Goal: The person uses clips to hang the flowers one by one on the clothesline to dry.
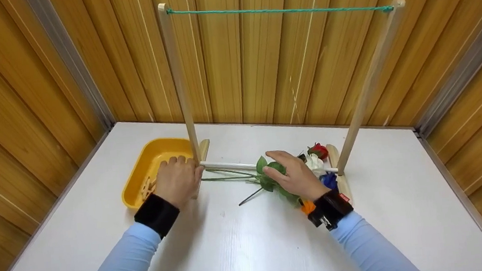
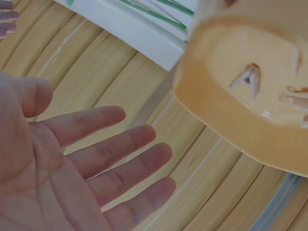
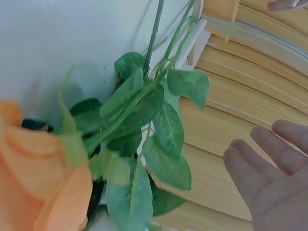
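In the head view my left hand (image 1: 179, 180) hovers over the right part of a yellow basin (image 1: 134, 173), beside the left post of a wooden stand. Its fingers are extended with nothing in them in the left wrist view. Several wooden clothespins (image 1: 146, 188) lie in the basin. My right hand (image 1: 294, 175) is above a bunch of flowers, its fingers spread and holding nothing. The bunch has a red rose (image 1: 319, 150), a white flower (image 1: 314, 164), a blue flower (image 1: 329, 181) and an orange flower (image 3: 43, 178), with green leaves (image 3: 166, 161). The hand partly hides them.
The wooden stand has a left post (image 1: 178, 71), a right post (image 1: 369, 85) and a white bar (image 1: 230, 164) low between them. A green cord (image 1: 278, 9) joins the post tops. All stands on a white table (image 1: 242, 249) against wood-patterned walls.
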Tool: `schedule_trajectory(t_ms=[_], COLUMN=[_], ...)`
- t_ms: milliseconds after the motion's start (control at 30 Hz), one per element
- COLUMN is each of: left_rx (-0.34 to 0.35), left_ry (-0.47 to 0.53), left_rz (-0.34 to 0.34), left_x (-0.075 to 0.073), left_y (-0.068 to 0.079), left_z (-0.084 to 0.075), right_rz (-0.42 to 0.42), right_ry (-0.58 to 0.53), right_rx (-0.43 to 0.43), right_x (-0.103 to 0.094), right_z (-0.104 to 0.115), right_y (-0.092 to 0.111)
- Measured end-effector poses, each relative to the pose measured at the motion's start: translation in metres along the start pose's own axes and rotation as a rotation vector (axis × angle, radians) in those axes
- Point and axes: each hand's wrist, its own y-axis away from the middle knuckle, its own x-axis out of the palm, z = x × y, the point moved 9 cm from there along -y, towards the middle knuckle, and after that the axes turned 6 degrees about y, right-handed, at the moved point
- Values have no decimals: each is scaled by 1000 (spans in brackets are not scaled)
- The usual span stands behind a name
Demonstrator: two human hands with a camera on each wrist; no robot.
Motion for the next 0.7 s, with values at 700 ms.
schedule_trajectory(t_ms=[700], left_rx=[-131], left_ry=[121], left_rz=[484], left_x=[63], left_y=[-33], left_z=[59], right_rz=[5], right_ry=[-205], right_rx=[-58], right_x=[37], right_z=[31], right_y=[-30])
